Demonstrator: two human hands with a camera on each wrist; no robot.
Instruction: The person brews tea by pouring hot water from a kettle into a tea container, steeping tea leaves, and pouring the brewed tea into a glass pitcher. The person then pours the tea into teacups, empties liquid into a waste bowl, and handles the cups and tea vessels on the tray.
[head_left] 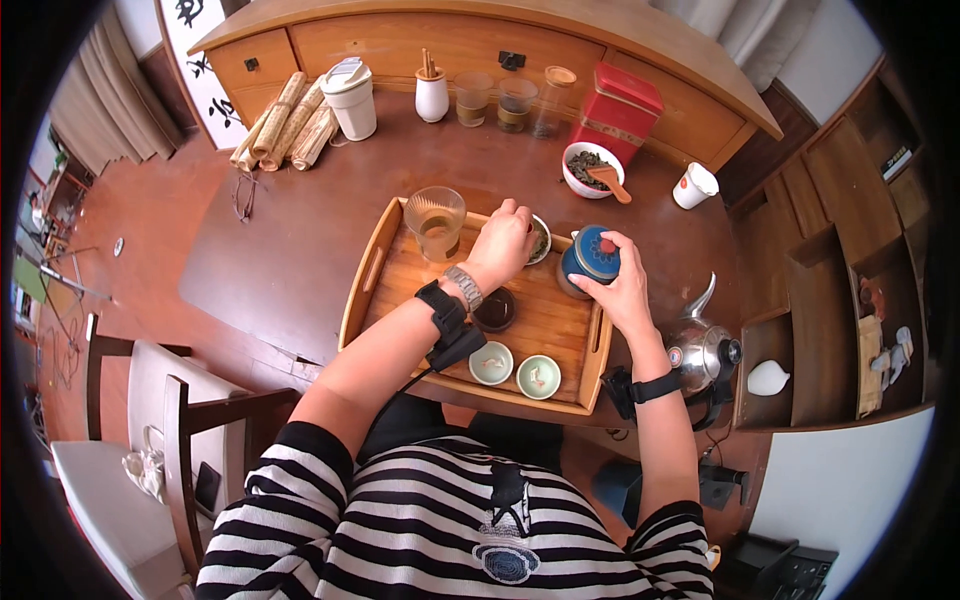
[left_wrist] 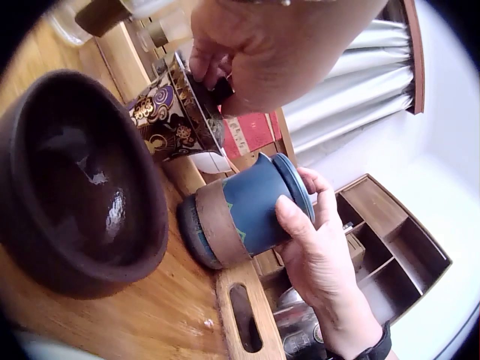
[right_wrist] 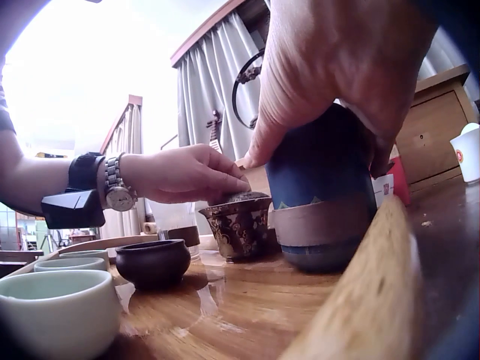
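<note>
My left hand (head_left: 500,248) reaches over the tray to a patterned gaiwan (left_wrist: 166,118). Its fingertips pinch the dark lid (right_wrist: 244,197) at the gaiwan's mouth; green leaves show inside in the head view. On the right, my right hand (head_left: 627,288) holds a blue lidded teapot (left_wrist: 259,204) with a brown band and a red knob, thumb and fingers around its top. The teapot stands upright at the tray's right end. A dark brown bowl (head_left: 494,312) sits below my left wrist, and pale green cups (head_left: 538,377) stand along the near side.
A ribbed glass pitcher (head_left: 437,222) stands at the wooden tray's (head_left: 560,330) far left. Right of the tray is a steel kettle (head_left: 700,352). Behind are a bowl of tea leaves (head_left: 590,165), a red tin (head_left: 620,108), a paper cup (head_left: 696,186) and bamboo scrolls (head_left: 275,130).
</note>
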